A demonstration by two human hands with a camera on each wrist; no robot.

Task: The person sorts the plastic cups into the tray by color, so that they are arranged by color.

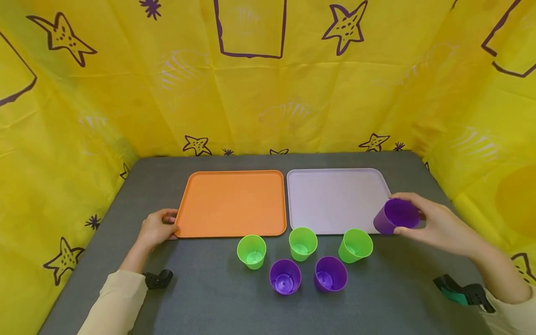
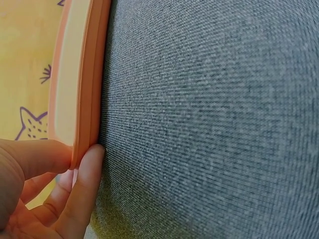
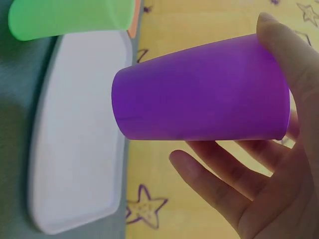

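Head view: at left, my left hand (image 1: 155,228) pinches the lower left corner of the orange tray (image 1: 232,204), which lies on the grey table (image 1: 188,302). At right, my right hand (image 1: 437,223) holds a purple cup (image 1: 393,217), tilted, thumb on one side and fingers on the other; it overlaps the lower right corner of the lilac tray (image 1: 335,200), just right of the orange one. Below the trays stand the left green cup (image 1: 251,251), the middle green cup (image 1: 303,244) and the right green cup (image 1: 355,245); at lower centre, a second purple cup (image 1: 285,277) and a third purple cup (image 1: 330,274) stand side by side. Yellow cloth (image 1: 251,102) fills the top. Left wrist view: at lower left, my thumb and a finger meet the orange rim from opposite sides, a narrow grip. Right wrist view: the held cup spans the centre, its rim end in my wider grip at right; the lilac tray lies at left, with a green cup cut off at upper left.
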